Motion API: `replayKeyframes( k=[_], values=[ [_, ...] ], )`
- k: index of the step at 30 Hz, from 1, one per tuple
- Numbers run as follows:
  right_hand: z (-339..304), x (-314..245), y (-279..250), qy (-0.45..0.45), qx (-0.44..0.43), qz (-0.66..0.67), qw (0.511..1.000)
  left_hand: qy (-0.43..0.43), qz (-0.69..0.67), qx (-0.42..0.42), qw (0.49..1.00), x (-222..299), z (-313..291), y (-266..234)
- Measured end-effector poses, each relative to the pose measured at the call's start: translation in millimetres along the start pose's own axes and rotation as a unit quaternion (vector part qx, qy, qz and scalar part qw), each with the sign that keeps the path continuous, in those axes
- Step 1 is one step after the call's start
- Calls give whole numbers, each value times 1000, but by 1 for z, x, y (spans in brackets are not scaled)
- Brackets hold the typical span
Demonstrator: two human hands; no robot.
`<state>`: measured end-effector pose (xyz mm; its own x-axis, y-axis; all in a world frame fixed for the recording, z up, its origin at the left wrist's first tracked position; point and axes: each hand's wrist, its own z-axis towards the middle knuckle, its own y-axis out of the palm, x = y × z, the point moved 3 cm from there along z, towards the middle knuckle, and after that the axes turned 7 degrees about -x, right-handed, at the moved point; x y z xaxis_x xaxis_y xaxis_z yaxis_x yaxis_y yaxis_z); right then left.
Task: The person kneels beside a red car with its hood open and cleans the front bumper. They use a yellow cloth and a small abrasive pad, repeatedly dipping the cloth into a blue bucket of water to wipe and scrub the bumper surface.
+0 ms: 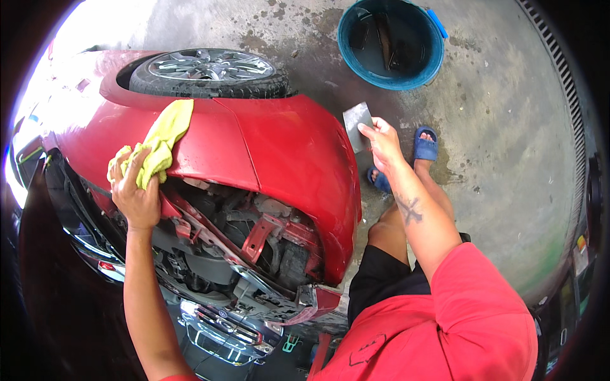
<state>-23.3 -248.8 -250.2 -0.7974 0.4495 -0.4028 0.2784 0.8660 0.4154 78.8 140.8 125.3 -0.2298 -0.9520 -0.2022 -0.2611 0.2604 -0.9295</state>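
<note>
Yellow-green cloth (166, 136) is on the red body panel (216, 136), just below the wheel arch as I see it, loose end draped up the panel. My left grip (135, 184) is closed over its bunched end and rests at the panel edge. Right grip (381, 143) is pinching a thin grey sheet (358, 120), thumb on its face, out beside the rounded red corner; can't tell if sheet and bodywork touch. Panel is glossy red with a seam running across it. Below it, an open bay (273, 238) shows red brackets and dark parts. Wheel (210, 68) sits in the arch, spokes facing up in view. Floor (502, 171) is grey concrete, dark wet patches around the blue bucket (381, 79), slotted grating (564, 68) along the right. My blue sandals (426, 149) are on the floor near the sheet. Another car (222, 333) shows at the bottom. Hard to make out: left palm is hidden, sheet's far side too; objects in the bucket's dark water unclear. Glare washes out the upper left bodywork, left side goes near black, wheel is partly covered by the arch, lower car cut off.
</note>
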Motion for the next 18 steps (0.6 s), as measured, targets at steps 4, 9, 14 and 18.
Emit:
replayKeyframes(
  k=[4, 9, 14, 18],
  values=[
    [-14, -7, -13, 5, -11, 17, 1000, -31, 12, -4, 999, 4, 5, 0],
    [-46, -6, -42, 7, 5, 42, 999, -12, 23, -75, 997, 47, 30, 17],
    [-53, -24, -133, -50, -30, 20, 998, -21, -66, -250, 966, 170, 65, 80],
    [-60, -30, -145, -6, 35, 53, 998, 120, -14, -259, 958, 238, 34, 137]
  ],
)
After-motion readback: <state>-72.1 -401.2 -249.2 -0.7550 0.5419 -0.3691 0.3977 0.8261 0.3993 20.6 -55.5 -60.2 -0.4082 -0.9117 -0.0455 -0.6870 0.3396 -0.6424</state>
